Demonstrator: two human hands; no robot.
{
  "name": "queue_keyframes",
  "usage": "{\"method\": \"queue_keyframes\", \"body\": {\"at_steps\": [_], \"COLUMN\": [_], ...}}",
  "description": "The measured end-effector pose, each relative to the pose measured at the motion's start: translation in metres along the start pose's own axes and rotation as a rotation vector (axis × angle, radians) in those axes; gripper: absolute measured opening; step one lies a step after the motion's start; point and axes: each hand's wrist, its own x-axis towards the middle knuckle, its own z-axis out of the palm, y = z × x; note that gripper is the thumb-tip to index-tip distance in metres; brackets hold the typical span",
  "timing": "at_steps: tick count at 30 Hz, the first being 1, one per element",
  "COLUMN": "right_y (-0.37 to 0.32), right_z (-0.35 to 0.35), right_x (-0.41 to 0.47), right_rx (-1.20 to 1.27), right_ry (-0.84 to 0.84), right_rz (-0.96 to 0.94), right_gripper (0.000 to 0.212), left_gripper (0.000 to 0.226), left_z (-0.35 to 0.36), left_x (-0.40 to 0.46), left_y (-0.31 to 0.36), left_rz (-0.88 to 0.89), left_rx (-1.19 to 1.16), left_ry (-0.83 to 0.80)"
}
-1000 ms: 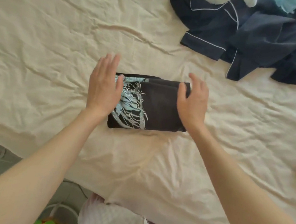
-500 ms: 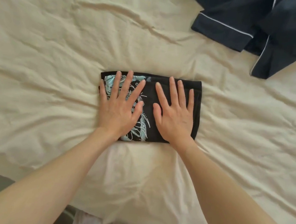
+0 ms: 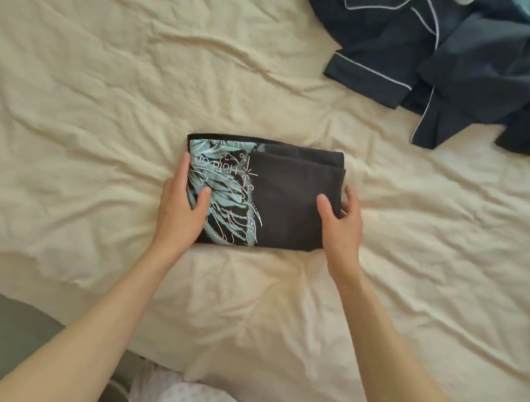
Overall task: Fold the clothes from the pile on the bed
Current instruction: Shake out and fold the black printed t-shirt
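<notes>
**Gripping the folded T-shirt at both ends**

My left hand [image 3: 182,205] is taking the left edge of the folded black T-shirt [image 3: 285,203] in its grip, thumb lying on top over the pale blue print and fingers running along the side. My right hand [image 3: 343,223] is gripping the right edge, thumb pressing on the plain dark cloth and fingers curling round the folded end. The T-shirt is lying flat as a tidy rectangle in the middle of the bed, on the wrinkled cream sheet [image 3: 102,95]. Well apart, toward the far right corner, the pile of unfolded clothes [image 3: 476,66] is lying crumpled, with a navy pyjama top edged in white piping on top.
</notes>
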Motion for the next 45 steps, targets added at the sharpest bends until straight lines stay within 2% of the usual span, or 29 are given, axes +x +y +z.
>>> {"method": "queue_keyframes", "body": {"at_steps": [3, 4, 6, 9, 12, 18, 22, 25, 30, 33, 37, 40, 45], "right_y": [0.005, 0.006, 0.007, 0.006, 0.005, 0.005, 0.008, 0.010, 0.024, 0.038, 0.062, 0.081, 0.128], "right_z": [-0.002, -0.002, -0.006, -0.018, -0.027, -0.054, -0.080, -0.102, -0.130, -0.144, -0.169, -0.193, -0.238], "right_x": [-0.006, -0.007, -0.008, -0.011, -0.023, -0.087, -0.145, -0.188, -0.252, -0.293, -0.349, -0.393, -0.457], "right_rx": [-0.275, -0.283, -0.102, 0.197, 0.248, 0.288, 0.341, 0.372, 0.513, 0.621, 0.740, 0.830, 0.936], "right_ry": [-0.150, -0.171, -0.174, -0.172, -0.193, -0.203, -0.182, -0.165, -0.042, -0.059, -0.064, -0.020, 0.157], "right_rz": [-0.148, -0.164, -0.108, 0.089, 0.156, 0.228, 0.247, 0.279, 0.356, 0.385, 0.368, 0.371, 0.400], "right_gripper": [0.065, 0.067, 0.066, 0.062, 0.048, 0.034, 0.034, 0.036, 0.048, 0.051, 0.046, 0.041, 0.027], "left_gripper": [0.067, 0.067, 0.066, 0.064, 0.062, 0.058, 0.035, 0.044, 0.046, 0.060, 0.021, 0.021, 0.027], "left_z": [-0.001, -0.001, -0.003, -0.012, -0.022, -0.050, -0.081, -0.102, -0.126, -0.134, -0.140, -0.131, -0.088], "left_x": [-0.005, -0.007, -0.013, -0.022, -0.035, -0.086, -0.128, -0.153, -0.185, -0.201, -0.227, -0.254, -0.314], "left_y": [0.000, 0.000, -0.001, -0.002, 0.001, 0.014, 0.028, 0.039, 0.063, 0.074, 0.096, 0.112, 0.142], "left_rz": [0.006, 0.024, 0.043, 0.021, -0.022, -0.247, -0.330, -0.386, -0.308, -0.352, -0.418, -0.375, -0.238], "left_rx": [-0.002, 0.005, -0.027, -0.126, -0.224, -0.322, -0.428, -0.443, -0.358, -0.324, -0.274, -0.183, -0.016], "left_ry": [-0.051, -0.068, -0.093, -0.101, -0.110, -0.172, -0.238, -0.288, -0.451, -0.532, -0.746, -0.880, -1.049]}}
